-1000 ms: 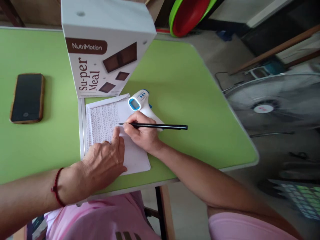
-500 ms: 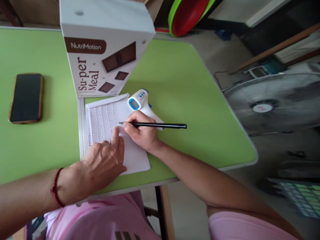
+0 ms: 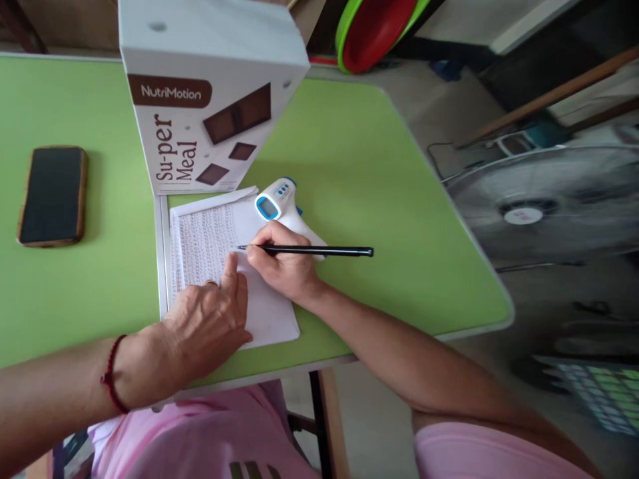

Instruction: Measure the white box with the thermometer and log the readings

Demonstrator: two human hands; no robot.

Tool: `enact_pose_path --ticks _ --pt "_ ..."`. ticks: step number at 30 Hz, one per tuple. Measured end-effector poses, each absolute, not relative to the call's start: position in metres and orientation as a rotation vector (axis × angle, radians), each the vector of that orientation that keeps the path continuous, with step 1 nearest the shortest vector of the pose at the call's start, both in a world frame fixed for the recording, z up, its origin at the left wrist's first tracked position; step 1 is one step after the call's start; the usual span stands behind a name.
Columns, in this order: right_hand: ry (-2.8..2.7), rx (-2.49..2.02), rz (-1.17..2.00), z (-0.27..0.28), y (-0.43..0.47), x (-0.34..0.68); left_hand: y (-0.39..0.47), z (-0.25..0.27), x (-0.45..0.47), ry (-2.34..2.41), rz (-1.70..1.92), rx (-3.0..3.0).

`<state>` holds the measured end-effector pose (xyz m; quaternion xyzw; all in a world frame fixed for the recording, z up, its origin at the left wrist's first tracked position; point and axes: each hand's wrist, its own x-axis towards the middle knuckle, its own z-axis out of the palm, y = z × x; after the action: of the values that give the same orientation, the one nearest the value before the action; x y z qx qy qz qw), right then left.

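Note:
A sheet of white paper, its left part filled with small handwritten rows, lies near the table's front edge. My left hand rests on it, holding nothing; the index finger stretches to the edge of the writing and the thumb is apart. My right hand grips a slim black pen, its tip at the paper just above my left index fingertip. Partly behind my right hand lies a white and blue infrared thermometer, its handle partly covered by the hand.
A tall white NutriMotion box stands behind the paper on the green table. Far left lies a phone in a brown case. Beyond the table's right edge is a fan; green and red basins are at the back.

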<state>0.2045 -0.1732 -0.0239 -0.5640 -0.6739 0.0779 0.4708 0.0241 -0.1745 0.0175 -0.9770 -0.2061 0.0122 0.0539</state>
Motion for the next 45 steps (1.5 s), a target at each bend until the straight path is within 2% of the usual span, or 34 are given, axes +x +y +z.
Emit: enact_pose_path --ticks 45 --pt "-1.599 -1.424 0.198 -0.0272 -0.1717 0.2082 -0.1745 0.0191 0.0233 -0.660 0.170 -3.056"
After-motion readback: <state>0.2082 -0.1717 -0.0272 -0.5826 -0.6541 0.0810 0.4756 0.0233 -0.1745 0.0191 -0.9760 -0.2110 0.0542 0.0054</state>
